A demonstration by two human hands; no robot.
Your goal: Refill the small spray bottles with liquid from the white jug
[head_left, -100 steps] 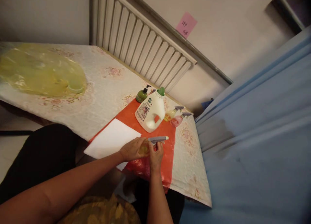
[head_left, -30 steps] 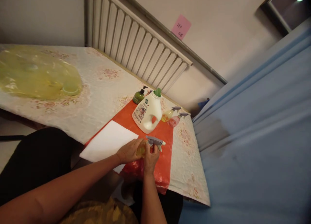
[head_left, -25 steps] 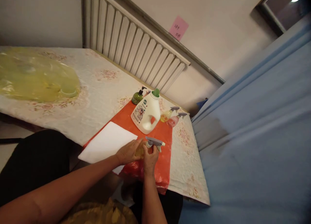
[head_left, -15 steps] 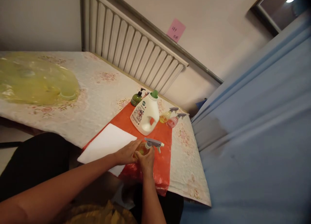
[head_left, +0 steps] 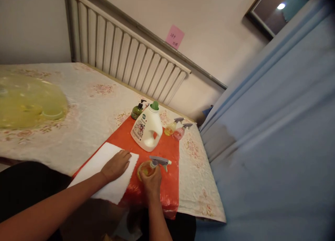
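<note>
A clear spray bottle [head_left: 145, 169] with a grey trigger head and yellowish liquid stands on the red plastic sheet [head_left: 167, 188]. Round the lower part of this bottle, my right hand [head_left: 152, 181] is closed. To the left lies a white cloth [head_left: 104, 169] with a slightly ragged edge, partly over the red sheet. My left hand [head_left: 117, 165] lies palm down on that cloth, fingers stretched forward and a little bent, holding nothing that I can see. Just beyond the hands stands a white detergent jug [head_left: 148, 129] with a green cap.
Behind the jug is a green pump bottle [head_left: 136, 111]. A yellow spray bottle [head_left: 170, 128] and a pink spray bottle [head_left: 179, 133] stand at the right. A yellow plastic bag [head_left: 28, 105] lies at the left on the flowered tablecloth [head_left: 98, 105]. A blue curtain [head_left: 261, 136] hangs at the right.
My left hand has come off the spray bottle and moved left onto the white cloth. My right hand stays on the bottle. The view has shifted, so surroundings appear further left.
</note>
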